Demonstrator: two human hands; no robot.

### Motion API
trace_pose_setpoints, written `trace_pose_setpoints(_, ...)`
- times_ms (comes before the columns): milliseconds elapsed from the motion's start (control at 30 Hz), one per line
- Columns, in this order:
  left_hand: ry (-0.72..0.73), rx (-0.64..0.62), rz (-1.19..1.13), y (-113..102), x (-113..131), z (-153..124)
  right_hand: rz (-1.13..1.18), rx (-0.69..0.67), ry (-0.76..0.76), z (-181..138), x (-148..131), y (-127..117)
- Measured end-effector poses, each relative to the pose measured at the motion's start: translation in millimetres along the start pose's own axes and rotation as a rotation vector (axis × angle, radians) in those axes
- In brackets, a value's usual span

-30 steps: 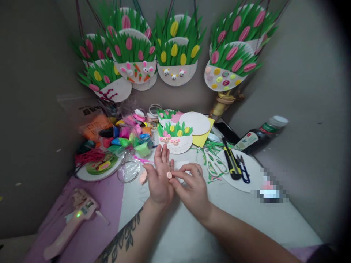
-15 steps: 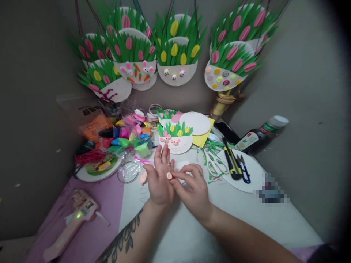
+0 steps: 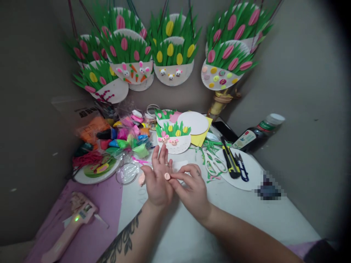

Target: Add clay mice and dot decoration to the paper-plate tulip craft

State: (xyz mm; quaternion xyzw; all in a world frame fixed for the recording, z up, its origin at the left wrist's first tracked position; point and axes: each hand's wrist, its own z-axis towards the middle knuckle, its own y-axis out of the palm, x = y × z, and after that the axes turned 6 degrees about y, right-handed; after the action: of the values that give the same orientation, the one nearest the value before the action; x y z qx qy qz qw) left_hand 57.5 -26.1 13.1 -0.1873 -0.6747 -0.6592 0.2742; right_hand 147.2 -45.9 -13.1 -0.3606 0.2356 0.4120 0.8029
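Note:
My left hand (image 3: 159,182) is palm up, its fingers stretched and apart. Over that palm is a small, flattened piece of pale pink clay (image 3: 167,176). The thumb and index finger of my right hand (image 3: 193,190) pinch its right edge; its underside is hidden. Another lump of pale pink clay (image 3: 142,179) lies on the table, just left of my left thumb. Beyond my fingertips stands a half paper-plate basket (image 3: 175,147) with green paper grass, yellow and pink tulips, and two small pink clay animal faces on its front.
At left are bagged coloured clays (image 3: 124,135) and a pink glue gun (image 3: 79,223) with a lit green light. On the right, scissors (image 3: 214,162), a utility knife (image 3: 230,160) and thread snips (image 3: 241,168) lie near a dark bottle (image 3: 255,135). Finished plate baskets (image 3: 173,75) hang above.
The view has shifted slightly, so everything sits a little further left. Both hands and the clay piece keep nearly the same pose.

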Motion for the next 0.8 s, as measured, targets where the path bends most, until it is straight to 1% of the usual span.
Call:
trace_pose_setpoints(300, 0.004, -0.011, -0.023, 1.8, -1.1, 0.8, 0.006, -0.025, 0.015, -1.9, 0.9, -0.8)
trace_pose_setpoints(467, 0.004, -0.003, 0.022, 1.5, -2.0, 0.5, 0.01, -0.025, 0.03, -2.0, 3.0, -1.3)
trace_pose_setpoints(600, 0.044, -0.009, 0.075, -0.2, -4.7, -0.4, 0.02, -0.005, 0.032, -1.2, 1.9, 0.2)
trace_pose_setpoints(800, 0.081, -0.014, 0.086, -1.9, -7.6, -0.9, 0.027, -0.005, 0.044, -0.8, -0.8, 1.1)
